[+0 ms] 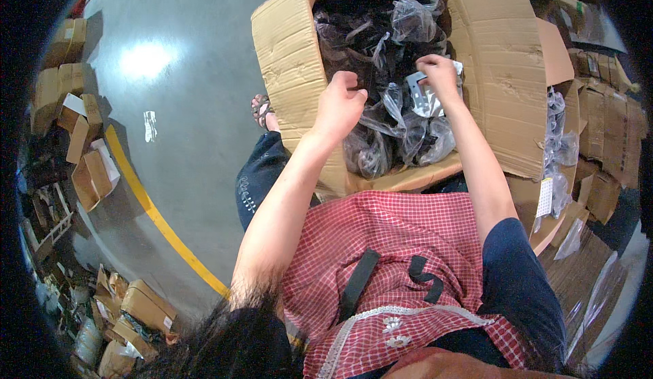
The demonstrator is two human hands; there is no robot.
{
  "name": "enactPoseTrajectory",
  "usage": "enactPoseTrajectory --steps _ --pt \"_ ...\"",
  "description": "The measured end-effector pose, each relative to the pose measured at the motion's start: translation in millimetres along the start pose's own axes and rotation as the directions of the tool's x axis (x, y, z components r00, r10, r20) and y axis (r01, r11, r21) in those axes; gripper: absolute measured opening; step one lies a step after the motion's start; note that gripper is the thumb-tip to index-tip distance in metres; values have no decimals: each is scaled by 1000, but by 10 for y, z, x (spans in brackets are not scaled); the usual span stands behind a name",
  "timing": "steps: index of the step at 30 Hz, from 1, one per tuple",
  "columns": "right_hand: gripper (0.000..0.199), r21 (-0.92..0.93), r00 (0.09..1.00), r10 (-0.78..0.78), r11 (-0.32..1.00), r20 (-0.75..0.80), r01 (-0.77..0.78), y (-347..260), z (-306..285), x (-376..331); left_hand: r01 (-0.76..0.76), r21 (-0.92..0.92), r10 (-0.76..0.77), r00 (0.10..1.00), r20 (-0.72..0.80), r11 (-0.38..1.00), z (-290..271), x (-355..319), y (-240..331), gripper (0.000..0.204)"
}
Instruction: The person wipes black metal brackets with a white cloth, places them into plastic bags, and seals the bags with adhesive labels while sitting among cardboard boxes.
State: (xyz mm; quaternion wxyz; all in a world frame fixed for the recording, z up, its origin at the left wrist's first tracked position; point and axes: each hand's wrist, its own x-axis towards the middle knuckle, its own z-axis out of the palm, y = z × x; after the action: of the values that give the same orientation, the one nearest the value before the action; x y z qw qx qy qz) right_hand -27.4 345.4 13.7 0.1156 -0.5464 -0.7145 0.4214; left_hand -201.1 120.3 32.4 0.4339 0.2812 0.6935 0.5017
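Observation:
In front of me stands a large open cardboard box [284, 59] filled with dark items in clear plastic bags [413, 20]. Over its left side my left hand [340, 104] hangs with loosely curled fingers; a gap shows between thumb and forefinger, and I see nothing in it. Towards the right side, my right hand [439, 76] is bent with its fingertips drawn together. Whatever those fingers may hold is hidden. Just under this hand lies a flat silver-grey plate [425, 101] with cut-outs, partly covered by the wrist and seemingly wrapped in clear plastic.
The box's right flap [496, 73] is folded outward. Stacked cartons [602, 124] and plastic wrap [556, 141] crowd the right. Across the grey floor at left runs a yellow line [160, 219], with more cartons [146, 304] beyond it. Another person's sandalled foot [262, 112] shows beside the box.

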Motion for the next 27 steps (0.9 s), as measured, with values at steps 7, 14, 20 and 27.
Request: enactPoseTrajectory --steps 7,14,20,27 --pt "36 -113 996 55 992 65 -47 -42 217 346 2 60 8 985 -170 998 75 -31 188 51" --pt "36 -467 953 -267 867 -142 173 -167 366 157 -1 85 3 1000 -27 996 2 20 95 43" --pt "24 665 993 93 737 75 -119 -159 -293 -549 44 -29 -41 994 104 999 -77 47 107 41" --pt "27 437 961 -273 860 -45 264 -589 -524 -1403 -593 114 593 804 45 797 -40 -162 455 59"
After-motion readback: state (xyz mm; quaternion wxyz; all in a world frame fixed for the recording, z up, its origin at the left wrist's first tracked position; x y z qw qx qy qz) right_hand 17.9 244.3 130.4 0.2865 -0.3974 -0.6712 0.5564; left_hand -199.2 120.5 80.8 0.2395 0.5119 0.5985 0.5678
